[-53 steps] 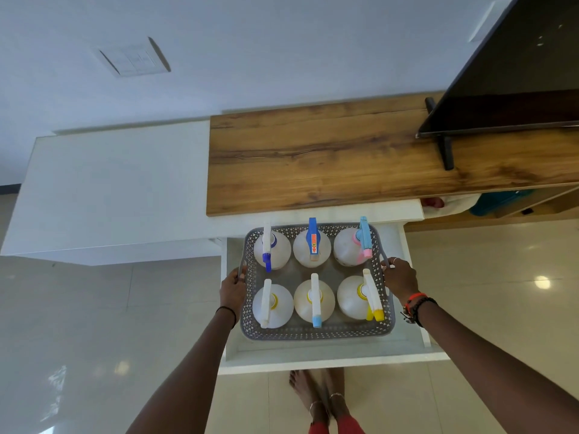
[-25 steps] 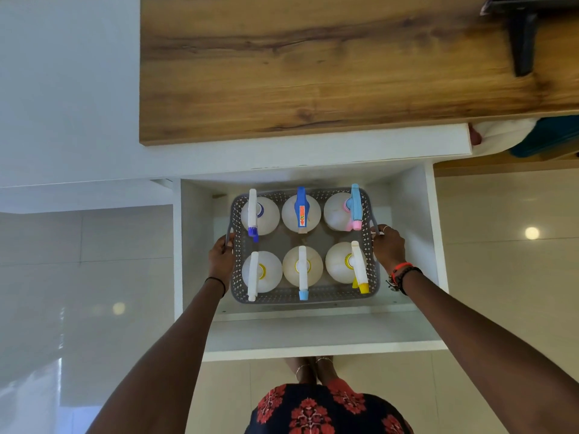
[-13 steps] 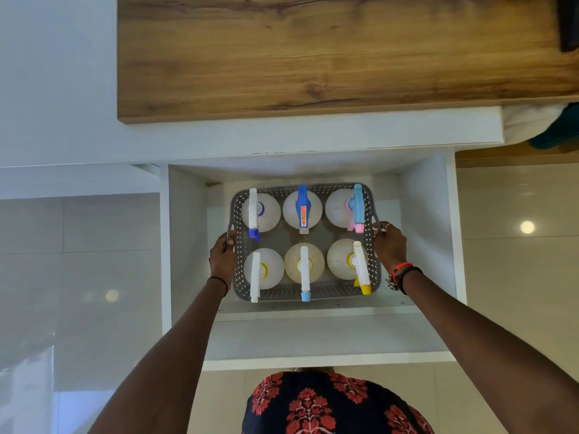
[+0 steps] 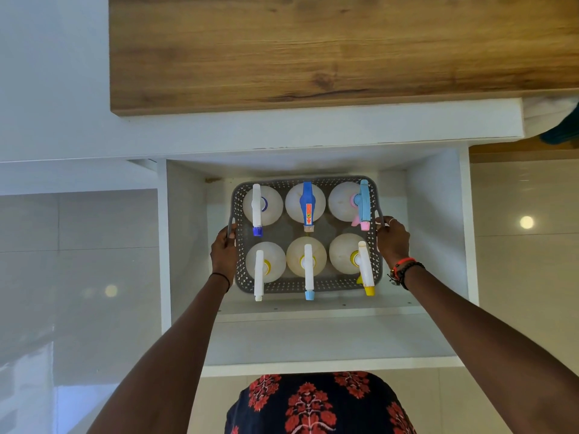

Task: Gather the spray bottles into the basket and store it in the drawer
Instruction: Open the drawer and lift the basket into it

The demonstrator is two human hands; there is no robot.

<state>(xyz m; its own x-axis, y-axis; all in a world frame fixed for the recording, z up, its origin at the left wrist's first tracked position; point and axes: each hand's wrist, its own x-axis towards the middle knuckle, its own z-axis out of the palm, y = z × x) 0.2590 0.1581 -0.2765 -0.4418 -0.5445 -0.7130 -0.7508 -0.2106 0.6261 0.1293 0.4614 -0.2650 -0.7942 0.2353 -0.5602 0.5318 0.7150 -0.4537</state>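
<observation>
Basket between left hand and right hand, each clamped on a handle, long axis spanning drawer.

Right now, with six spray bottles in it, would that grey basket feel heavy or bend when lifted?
Probably fairly heavy: the basket holds six spray bottles. Its perforated plastic walls might flex a little, which may be why the left hand and right hand each hold a side handle. The bottles look packed closely, so tipping seems unlikely.
</observation>
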